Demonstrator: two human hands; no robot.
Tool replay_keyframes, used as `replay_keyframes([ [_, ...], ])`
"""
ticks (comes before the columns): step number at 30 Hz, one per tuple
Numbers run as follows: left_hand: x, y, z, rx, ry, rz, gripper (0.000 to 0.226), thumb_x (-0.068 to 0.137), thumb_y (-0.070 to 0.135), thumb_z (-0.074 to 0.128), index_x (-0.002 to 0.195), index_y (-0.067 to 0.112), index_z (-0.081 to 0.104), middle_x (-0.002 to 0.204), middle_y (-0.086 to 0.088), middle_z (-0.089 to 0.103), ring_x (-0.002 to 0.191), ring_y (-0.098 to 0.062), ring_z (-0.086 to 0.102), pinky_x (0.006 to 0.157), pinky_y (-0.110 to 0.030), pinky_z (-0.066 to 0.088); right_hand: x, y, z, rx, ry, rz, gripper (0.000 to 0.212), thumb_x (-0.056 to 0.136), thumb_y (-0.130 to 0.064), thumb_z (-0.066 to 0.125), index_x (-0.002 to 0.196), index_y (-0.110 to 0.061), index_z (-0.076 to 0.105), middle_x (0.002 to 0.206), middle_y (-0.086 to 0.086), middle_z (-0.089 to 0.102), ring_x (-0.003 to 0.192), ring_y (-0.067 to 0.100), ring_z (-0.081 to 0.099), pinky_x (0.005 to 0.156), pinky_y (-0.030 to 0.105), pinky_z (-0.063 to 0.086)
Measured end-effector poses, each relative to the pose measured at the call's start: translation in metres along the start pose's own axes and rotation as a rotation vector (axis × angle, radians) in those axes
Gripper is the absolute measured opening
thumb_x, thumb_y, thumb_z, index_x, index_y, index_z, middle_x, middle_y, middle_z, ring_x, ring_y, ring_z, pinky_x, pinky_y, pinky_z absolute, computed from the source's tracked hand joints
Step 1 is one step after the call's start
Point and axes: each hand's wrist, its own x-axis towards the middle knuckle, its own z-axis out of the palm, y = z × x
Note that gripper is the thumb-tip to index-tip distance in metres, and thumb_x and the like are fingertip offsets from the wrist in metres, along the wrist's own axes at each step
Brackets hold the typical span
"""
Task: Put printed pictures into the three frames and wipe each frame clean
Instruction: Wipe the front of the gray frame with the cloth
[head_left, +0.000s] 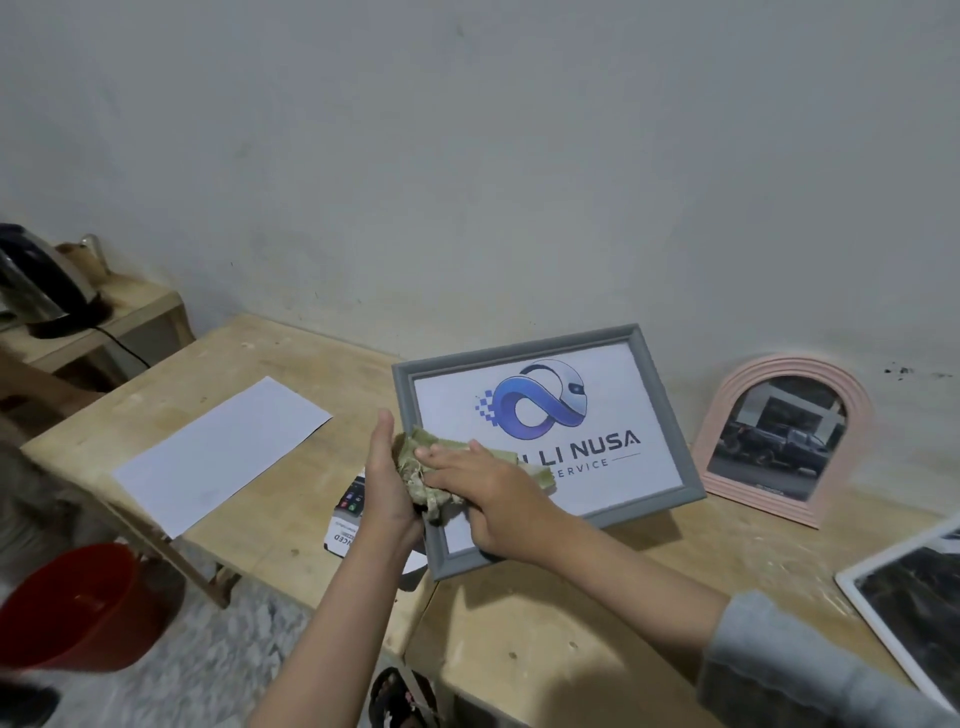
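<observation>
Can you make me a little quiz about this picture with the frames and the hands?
1. What colour is the frame that holds the logo picture?
A. pink
B. grey
C. red

2. True or false: the right hand presses a greenish cloth on the front of that frame.

3. Fill in the missing word: the pink arched frame stands against the ____.

Key
1. B. The left hand is at its left edge.
2. True.
3. wall
</observation>
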Motion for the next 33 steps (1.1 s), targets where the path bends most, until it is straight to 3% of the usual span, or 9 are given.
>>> replay_keyframes([
  [4, 0.002, -0.010, -0.005, 0.028, -0.004, -0.109, 0.050, 0.090, 0.049, 0.052, 0.056, 0.017, 0.069, 0.060, -0.008, 0.065, 0.051, -0.023, 0.065, 0.048, -0.028, 0.052, -0.007, 0.002, -0.007, 0.071, -0.107, 0.056, 0.058, 0.064, 0.013, 0.039, 0.114, -0.005, 0.065, 0.132, 0.006, 0.058, 0.127, 0.018, 0.049, 0.113, 0.036, 0.015],
  [8, 0.003, -0.011, -0.010, 0.043, 0.098, -0.138, 0.044, 0.095, 0.041, 0.051, 0.111, 0.004, 0.066, 0.102, -0.021, 0.071, 0.088, -0.034, 0.070, 0.077, -0.042, 0.056, -0.013, 0.000, -0.013, 0.099, -0.246, 0.122, 0.056, 0.066, 0.010, 0.039, 0.111, -0.010, 0.065, 0.115, 0.004, 0.066, 0.105, 0.030, 0.059, 0.114, 0.045, 0.026],
  [10, 0.005, -0.010, -0.011, 0.102, 0.162, -0.078, 0.044, 0.095, 0.041, 0.050, 0.116, 0.004, 0.063, 0.110, -0.021, 0.069, 0.099, -0.038, 0.067, 0.088, -0.051, 0.053, -0.017, 0.000, -0.013, 0.116, -0.298, 0.107, 0.058, 0.063, 0.005, 0.036, 0.111, -0.012, 0.065, 0.112, 0.001, 0.067, 0.102, 0.030, 0.059, 0.107, 0.048, 0.035],
  [16, 0.020, -0.002, -0.011, 0.131, 0.308, 0.030, 0.033, 0.094, 0.042, 0.052, 0.098, 0.012, 0.066, 0.099, -0.010, 0.073, 0.088, -0.030, 0.069, 0.082, -0.052, 0.056, -0.027, 0.002, -0.011, 0.086, -0.425, 0.106, 0.062, 0.065, 0.013, 0.040, 0.115, -0.015, 0.064, 0.124, -0.004, 0.063, 0.115, 0.020, 0.056, 0.117, 0.042, 0.019],
  [19, 0.029, 0.002, -0.012, 0.166, 0.374, 0.062, 0.032, 0.091, 0.047, 0.054, 0.088, 0.018, 0.067, 0.100, -0.007, 0.073, 0.094, -0.030, 0.069, 0.087, -0.051, 0.054, -0.025, 0.007, -0.011, 0.038, -0.471, 0.083, 0.062, 0.064, 0.010, 0.042, 0.116, -0.017, 0.063, 0.127, -0.002, 0.061, 0.118, 0.026, 0.054, 0.114, 0.048, 0.025],
  [22, 0.040, 0.003, -0.016, 0.222, 0.412, 0.116, 0.031, 0.092, 0.045, 0.052, 0.081, 0.020, 0.066, 0.096, -0.005, 0.072, 0.097, -0.029, 0.068, 0.091, -0.047, 0.052, -0.018, 0.006, -0.016, -0.017, -0.517, 0.070, 0.058, 0.065, 0.010, 0.044, 0.111, -0.017, 0.066, 0.119, -0.001, 0.065, 0.111, 0.025, 0.055, 0.107, 0.040, 0.032],
  [25, 0.046, 0.010, -0.018, 0.246, 0.457, 0.200, 0.030, 0.097, 0.039, 0.047, 0.076, 0.022, 0.061, 0.083, 0.005, 0.066, 0.080, -0.017, 0.063, 0.082, -0.033, 0.052, -0.014, 0.014, -0.019, -0.049, -0.569, 0.080, 0.057, 0.064, 0.006, 0.045, 0.110, -0.021, 0.066, 0.111, -0.003, 0.066, 0.103, 0.023, 0.056, 0.099, 0.041, 0.041],
  [29, 0.061, 0.032, -0.042, 0.297, 0.564, 0.295, 0.037, 0.100, 0.034, 0.043, 0.068, 0.017, 0.052, 0.072, 0.007, 0.057, 0.063, -0.006, 0.051, 0.058, -0.021, 0.042, 0.000, 0.051, -0.018, -0.009, -0.472, 0.229, 0.058, 0.066, 0.006, 0.050, 0.113, -0.024, 0.065, 0.113, -0.006, 0.065, 0.103, 0.017, 0.058, 0.084, 0.037, 0.049],
  [33, 0.086, 0.060, -0.081, 0.405, 0.694, 0.345, 0.044, 0.098, 0.035, 0.044, 0.061, 0.015, 0.031, 0.062, 0.003, 0.036, 0.056, -0.011, 0.033, 0.056, -0.026, 0.031, 0.027, 0.091, -0.014, -0.026, -0.272, 0.403, 0.062, 0.082, 0.003, 0.051, 0.136, -0.027, 0.048, 0.131, -0.004, 0.057, 0.116, 0.014, 0.053, 0.093, 0.024, 0.044],
])
